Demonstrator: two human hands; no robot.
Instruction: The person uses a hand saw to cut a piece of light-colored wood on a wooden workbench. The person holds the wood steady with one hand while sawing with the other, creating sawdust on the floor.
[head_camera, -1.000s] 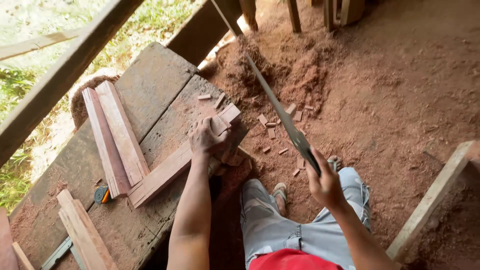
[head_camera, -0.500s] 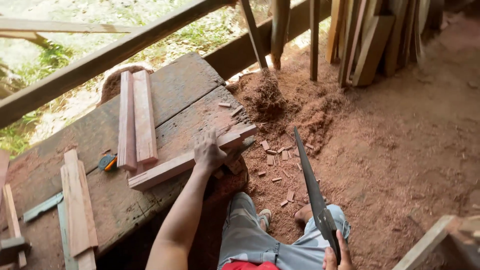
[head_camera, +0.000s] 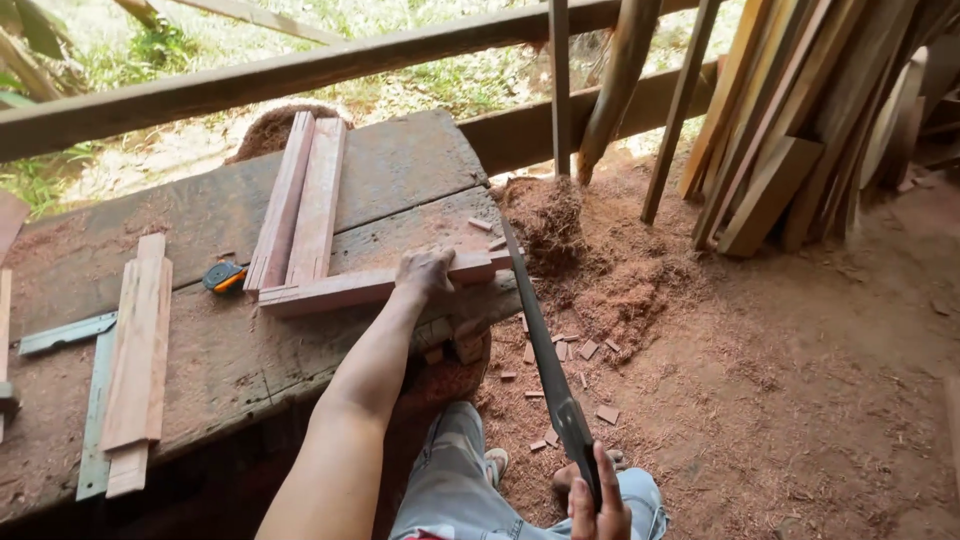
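— Where is the left hand (head_camera: 425, 272)?

— It lies flat on a reddish strip (head_camera: 372, 287) that runs across the table (head_camera: 230, 350), fingers spread and pressing down near the strip's right end. That end reaches just to the table's edge.

— And the right hand (head_camera: 598, 505)?

— Low in the view, closed around the handle of a handsaw (head_camera: 545, 360). The blade slants up and away from the person, and its tip meets the end of the strip just right of the left hand.

— What else sits on the table?

— Two more strips (head_camera: 300, 200) lie side by side, touching the far side of the held strip. A yellow and black tape measure (head_camera: 225, 276) is just left of them. Further left are two stacked laths (head_camera: 138, 345), with a metal square (head_camera: 85, 400) partly under them.

— And on the ground?

— Red sawdust (head_camera: 560, 225) is heaped beside the table's corner, and small offcuts (head_camera: 575, 350) are scattered near the blade. Planks (head_camera: 790, 120) lean against the rail on the right. The person's knee, in grey jeans (head_camera: 450, 480), shows beneath the left arm.
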